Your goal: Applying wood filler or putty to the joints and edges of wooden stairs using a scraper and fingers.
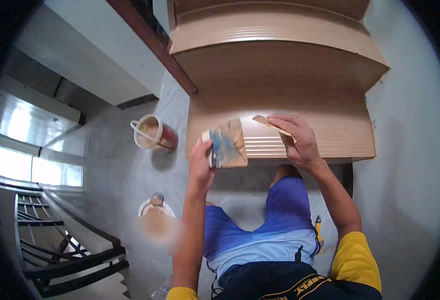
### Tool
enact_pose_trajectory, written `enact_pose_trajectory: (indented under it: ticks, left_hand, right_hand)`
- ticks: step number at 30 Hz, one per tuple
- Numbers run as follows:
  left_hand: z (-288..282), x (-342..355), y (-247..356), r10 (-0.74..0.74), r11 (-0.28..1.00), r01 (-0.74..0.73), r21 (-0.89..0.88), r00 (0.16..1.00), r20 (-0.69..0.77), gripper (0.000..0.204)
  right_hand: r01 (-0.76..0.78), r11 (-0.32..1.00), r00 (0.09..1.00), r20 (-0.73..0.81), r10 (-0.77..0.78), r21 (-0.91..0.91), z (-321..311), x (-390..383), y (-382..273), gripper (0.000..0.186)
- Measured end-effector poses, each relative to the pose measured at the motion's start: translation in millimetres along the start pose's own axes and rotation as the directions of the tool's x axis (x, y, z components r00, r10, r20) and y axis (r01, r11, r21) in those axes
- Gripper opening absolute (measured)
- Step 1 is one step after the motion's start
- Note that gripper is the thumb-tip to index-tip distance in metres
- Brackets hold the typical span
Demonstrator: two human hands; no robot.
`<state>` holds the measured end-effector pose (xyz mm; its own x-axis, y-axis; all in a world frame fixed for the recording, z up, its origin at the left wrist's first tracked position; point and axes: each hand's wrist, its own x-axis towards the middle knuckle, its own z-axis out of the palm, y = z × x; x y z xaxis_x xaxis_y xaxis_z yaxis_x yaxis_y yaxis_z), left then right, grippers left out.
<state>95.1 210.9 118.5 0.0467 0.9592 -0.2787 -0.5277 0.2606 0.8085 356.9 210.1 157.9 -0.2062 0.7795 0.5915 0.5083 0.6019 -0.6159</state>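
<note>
My left hand (200, 161) grips a squarish flat board (226, 145) by its left edge. Blue and brown smears cover its face, with a thicker brown paste along the right side. A thin, flat scraper (274, 125) is pinched in my right hand (302, 142), its tip pointing left and dabbed with brown paste. Both hands hover over the front edge of the lowest wood-look stair step (305, 102). The scraper and the board are apart.
A red and white bucket (167, 137) of brown paste stands left of the step. Nearer me sits a partly blurred white tub (144, 206) with a tool in it. A yellow-handled tool (318, 227) lies by my right leg. A white wall (405, 150) bounds the right.
</note>
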Motion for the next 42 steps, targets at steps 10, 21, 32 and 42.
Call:
enact_pose_trajectory:
  ticks: [10,21,32,42]
  left_hand:
    - [-20,36,40,0.041,0.989,-0.046,0.142,0.999,0.035,0.022]
    - [-155,5,52,0.011,0.979,-0.062,-0.195,0.967,-0.255,0.036]
    - [-244,-54,39,-0.097,0.919,-0.126,-0.375,0.848,-0.522,0.026]
    - [-267,-57,29,-0.133,0.883,-0.151,-0.444,0.827,-0.546,0.026]
  right_hand:
    - [0.384,0.904,0.911,0.236,-0.338,-0.19,48,47,-17,0.034]
    - [0.178,0.797,0.889,-0.253,-0.382,-0.578,171,140,42,0.044]
    - [0.101,0.694,0.757,-0.397,-0.519,-0.713,266,192,64,0.044]
    - [0.059,0.63,0.754,-0.379,-0.537,-0.775,288,204,77,0.048]
